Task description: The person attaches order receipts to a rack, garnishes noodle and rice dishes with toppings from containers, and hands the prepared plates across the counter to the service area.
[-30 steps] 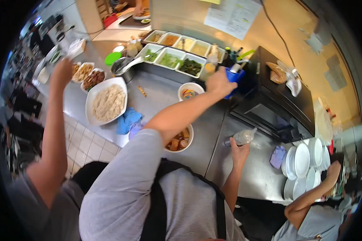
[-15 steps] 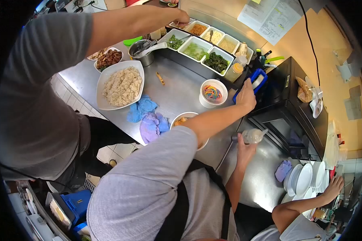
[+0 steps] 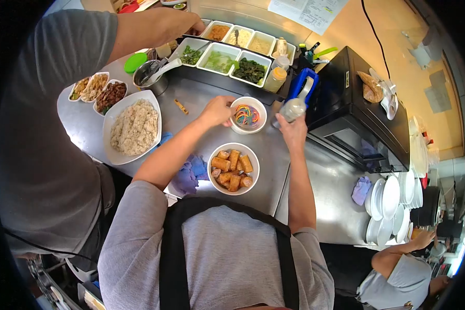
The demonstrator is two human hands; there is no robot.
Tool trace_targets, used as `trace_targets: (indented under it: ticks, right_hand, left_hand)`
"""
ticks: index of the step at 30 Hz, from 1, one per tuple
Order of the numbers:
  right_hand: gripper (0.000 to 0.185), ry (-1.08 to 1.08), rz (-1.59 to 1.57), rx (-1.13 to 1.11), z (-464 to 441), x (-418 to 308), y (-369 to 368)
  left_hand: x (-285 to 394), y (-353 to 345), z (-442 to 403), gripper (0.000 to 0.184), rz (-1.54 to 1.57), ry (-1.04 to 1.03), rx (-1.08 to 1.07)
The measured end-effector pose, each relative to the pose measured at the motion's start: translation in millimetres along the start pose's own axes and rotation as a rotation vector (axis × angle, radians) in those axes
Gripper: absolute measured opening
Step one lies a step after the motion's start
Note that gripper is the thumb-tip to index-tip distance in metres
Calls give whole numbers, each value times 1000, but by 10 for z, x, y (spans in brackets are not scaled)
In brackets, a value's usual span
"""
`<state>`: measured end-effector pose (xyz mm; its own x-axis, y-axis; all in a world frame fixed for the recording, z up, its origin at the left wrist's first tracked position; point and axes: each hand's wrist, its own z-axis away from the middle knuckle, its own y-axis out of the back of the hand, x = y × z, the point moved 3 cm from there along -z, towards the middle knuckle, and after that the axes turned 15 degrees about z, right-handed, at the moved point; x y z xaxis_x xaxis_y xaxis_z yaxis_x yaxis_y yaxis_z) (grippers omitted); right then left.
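My left hand (image 3: 218, 110) is at the left rim of a white tub (image 3: 249, 129), its fingers closed on the edge. Colourful rubber bands (image 3: 247, 114) lie in that tub. In my right hand (image 3: 293, 130) is a clear plastic bottle (image 3: 293, 109), gripped upright or slightly tilted, just right of the tub. Directly behind the bottle stands a blue tape dispenser (image 3: 306, 85). Nearer to me sits a white bowl (image 3: 210, 168) of browned, cut fried rolls (image 3: 232, 168), which neither hand touches.
A large bowl of rice (image 3: 134, 126) and small dishes stand left. Topping containers (image 3: 219, 62) line the back; a co-worker's hand (image 3: 194, 24) reaches there. A black microwave (image 3: 364, 113) and stacked plates (image 3: 387, 201) are right. Cloths (image 3: 188, 173) lie on the steel counter.
My left hand has left the tape dispenser and come left to the tub's rim. My right hand has carried the bottle up beside the dispenser. The bowl of rolls is now uncovered to view.
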<state>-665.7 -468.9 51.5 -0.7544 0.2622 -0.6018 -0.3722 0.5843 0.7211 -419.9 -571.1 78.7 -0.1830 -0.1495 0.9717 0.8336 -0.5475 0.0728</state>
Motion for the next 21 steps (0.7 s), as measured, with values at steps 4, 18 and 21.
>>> trace_targets:
  ticks: [4,18,21]
  right_hand:
    - [59,-53,101,-58,-138,-241,-112]
    - [23,197,406,-125,807,-296,951]
    - [36,229,415,-113,882,-330,902]
  left_hand:
    - [55,-82,76,28,20,41,-84]
    - [271,-506,176,34,-288,-454,-135]
    - [725,777,390,29,-525,-379,286]
